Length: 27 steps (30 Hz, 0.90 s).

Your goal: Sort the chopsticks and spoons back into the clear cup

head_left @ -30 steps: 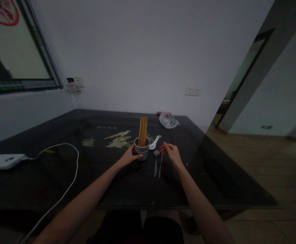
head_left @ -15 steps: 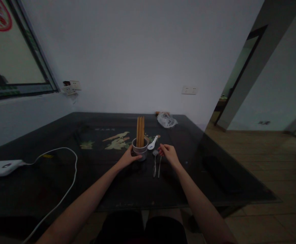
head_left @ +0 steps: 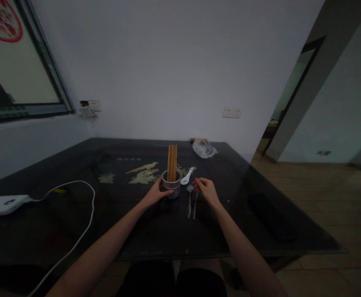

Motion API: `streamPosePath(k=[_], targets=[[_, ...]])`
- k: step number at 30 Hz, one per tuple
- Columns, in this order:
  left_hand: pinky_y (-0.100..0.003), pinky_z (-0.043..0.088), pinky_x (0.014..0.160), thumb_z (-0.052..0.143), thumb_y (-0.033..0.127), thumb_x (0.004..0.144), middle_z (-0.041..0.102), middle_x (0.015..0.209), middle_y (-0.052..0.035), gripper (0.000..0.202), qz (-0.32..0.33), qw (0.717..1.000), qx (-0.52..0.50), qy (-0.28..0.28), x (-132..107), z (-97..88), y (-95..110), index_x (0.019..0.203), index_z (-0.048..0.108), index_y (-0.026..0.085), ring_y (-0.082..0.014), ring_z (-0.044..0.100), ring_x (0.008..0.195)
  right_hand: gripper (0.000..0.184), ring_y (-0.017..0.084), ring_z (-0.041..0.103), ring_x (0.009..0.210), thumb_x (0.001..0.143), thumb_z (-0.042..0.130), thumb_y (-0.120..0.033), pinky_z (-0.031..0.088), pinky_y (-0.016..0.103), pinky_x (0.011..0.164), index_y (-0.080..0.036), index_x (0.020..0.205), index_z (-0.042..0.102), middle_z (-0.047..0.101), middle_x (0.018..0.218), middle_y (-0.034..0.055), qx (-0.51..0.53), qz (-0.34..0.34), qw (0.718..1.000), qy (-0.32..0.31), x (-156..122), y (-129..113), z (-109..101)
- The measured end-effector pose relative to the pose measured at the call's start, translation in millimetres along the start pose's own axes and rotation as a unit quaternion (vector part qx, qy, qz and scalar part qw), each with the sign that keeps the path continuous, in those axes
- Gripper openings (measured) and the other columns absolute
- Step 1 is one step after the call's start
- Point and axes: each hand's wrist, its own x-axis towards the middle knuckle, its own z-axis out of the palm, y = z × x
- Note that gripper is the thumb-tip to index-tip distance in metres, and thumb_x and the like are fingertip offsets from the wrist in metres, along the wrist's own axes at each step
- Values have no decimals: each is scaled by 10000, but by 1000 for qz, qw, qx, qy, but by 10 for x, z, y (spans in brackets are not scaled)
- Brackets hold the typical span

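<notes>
My left hand (head_left: 156, 193) is wrapped round the left side of a grey metal cup (head_left: 172, 193), which stands upright on the table. A bundle of wooden chopsticks (head_left: 172, 161) stands in the cup. To its right lie a white spoon (head_left: 187, 176) and a metal spoon (head_left: 189, 202). My right hand (head_left: 205, 189) is closed, its fingertips together at the upper end of a second slim metal utensil (head_left: 195, 206). The hand hides that utensil's head, so its kind does not show, nor whether the fingers grip it.
The dark table (head_left: 230, 231) has a bird pattern on its top. A clear plastic bag (head_left: 204, 149) lies near the wall. At the left, a white device (head_left: 5, 205) trails a white cable (head_left: 93, 206). A dark flat object (head_left: 271, 216) lies at the right.
The view has shifted slightly, so everything sits a little lower in the picture. Both hands keep their places, with the left still round the cup.
</notes>
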Motion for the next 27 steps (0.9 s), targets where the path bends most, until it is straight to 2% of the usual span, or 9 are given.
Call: streamPosePath(k=[6, 12, 18, 23, 27], targets=[[-461, 425, 1021, 775, 303, 640, 544, 1307, -139, 741, -4, 1000, 25, -7, -22, 20, 41, 1278, 426, 160, -277, 552, 1168, 328, 201, 638, 790, 787, 558, -420, 489, 273, 636, -159, 938, 688, 700, 878, 80, -35, -71, 996, 33, -22, -83, 150], [-447, 441, 1000, 782, 290, 631, 546, 1296, -166, 724, 6, 1000, 18, -2, -8, 29, 16, 1250, 443, 131, -280, 552, 1165, 423, 215, 616, 1023, 827, 523, -384, 492, 330, 852, -196, 1196, 605, 666, 1130, 100, 0, -105, 994, 7, 84, -271, 469], [-446, 453, 980, 793, 294, 605, 590, 1241, -141, 732, 6, 1000, 2, -4, 19, 29, -45, 1243, 465, 153, -271, 598, 1100, 419, 212, 550, 1168, 864, 437, -326, 378, 391, 1044, -178, 1224, 592, 600, 1261, 107, -3, -113, 994, -7, 248, -284, 731], [-455, 435, 997, 796, 293, 600, 589, 1248, -144, 742, 8, 1000, -6, -4, 15, 20, -47, 1252, 471, 153, -278, 583, 1123, 424, 198, 514, 1206, 870, 396, -277, 343, 392, 1078, -201, 1245, 580, 587, 1284, 75, -20, -131, 991, 0, 244, -243, 801], [-461, 440, 991, 795, 286, 608, 592, 1240, -153, 744, 3, 1000, -9, -11, 12, 16, -39, 1259, 463, 144, -281, 585, 1121, 434, 204, 510, 1206, 866, 392, -266, 349, 387, 1071, -201, 1254, 575, 588, 1274, 82, -33, -133, 991, -2, 229, -242, 795]])
